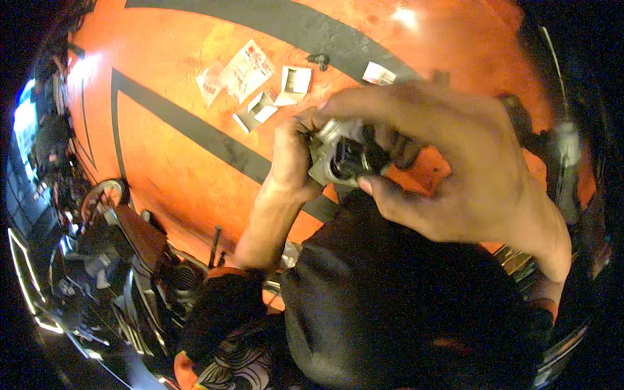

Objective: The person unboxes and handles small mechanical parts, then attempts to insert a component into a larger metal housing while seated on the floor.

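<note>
A silver metal engine part (325, 155) with a dark round opening is held up in front of me, and its exact kind cannot be made out. My left hand (294, 153) is closed around its left side. From the right, my right hand (468, 156) reaches over it, with the thumb at the lower right edge and the forefinger across the top. A black piece (351, 158) sits in the opening, partly behind the right fingers. The other right fingers are curled and blurred.
On the orange floor (188, 166) with dark grey stripes lie clear plastic bags (248, 68), opened white boxes (297, 81), a small black part (318, 60) and a white packet (378, 73). Motorcycle parts (140, 240) crowd the left. A dark rounded surface (390, 279) lies below my hands.
</note>
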A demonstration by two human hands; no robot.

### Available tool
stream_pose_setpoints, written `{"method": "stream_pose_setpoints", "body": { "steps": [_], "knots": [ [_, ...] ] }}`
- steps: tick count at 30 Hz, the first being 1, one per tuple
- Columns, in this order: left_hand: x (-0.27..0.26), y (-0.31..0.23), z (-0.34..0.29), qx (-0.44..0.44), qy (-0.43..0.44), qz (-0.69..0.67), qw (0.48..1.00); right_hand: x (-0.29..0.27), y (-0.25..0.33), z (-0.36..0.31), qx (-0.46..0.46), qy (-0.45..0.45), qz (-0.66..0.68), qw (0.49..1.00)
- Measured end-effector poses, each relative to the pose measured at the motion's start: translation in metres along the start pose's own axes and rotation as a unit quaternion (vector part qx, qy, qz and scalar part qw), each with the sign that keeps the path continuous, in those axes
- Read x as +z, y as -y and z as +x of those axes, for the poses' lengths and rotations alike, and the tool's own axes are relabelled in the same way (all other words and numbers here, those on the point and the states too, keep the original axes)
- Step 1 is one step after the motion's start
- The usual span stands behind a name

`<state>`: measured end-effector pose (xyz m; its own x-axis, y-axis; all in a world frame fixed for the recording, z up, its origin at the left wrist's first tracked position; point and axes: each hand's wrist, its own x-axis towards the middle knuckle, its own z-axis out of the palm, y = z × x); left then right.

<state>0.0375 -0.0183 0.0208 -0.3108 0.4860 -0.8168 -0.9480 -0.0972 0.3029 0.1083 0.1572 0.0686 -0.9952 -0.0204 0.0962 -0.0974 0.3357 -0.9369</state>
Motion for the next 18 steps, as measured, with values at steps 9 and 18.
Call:
{"method": "stream_pose_setpoints", "body": {
  "steps": [9, 18],
  "knots": [
    [-0.026, 0.014, -0.023, -0.128, 0.124, -0.041, 0.983, 0.005, 0.018, -0.017, 0.019, 0.146, 0.023, 0.989],
    [-0.035, 0.023, -0.004, -0.213, 0.162, -0.032, 0.963, 0.01, 0.015, -0.022, 0.027, 0.123, 0.011, 0.992]
  ]
}}
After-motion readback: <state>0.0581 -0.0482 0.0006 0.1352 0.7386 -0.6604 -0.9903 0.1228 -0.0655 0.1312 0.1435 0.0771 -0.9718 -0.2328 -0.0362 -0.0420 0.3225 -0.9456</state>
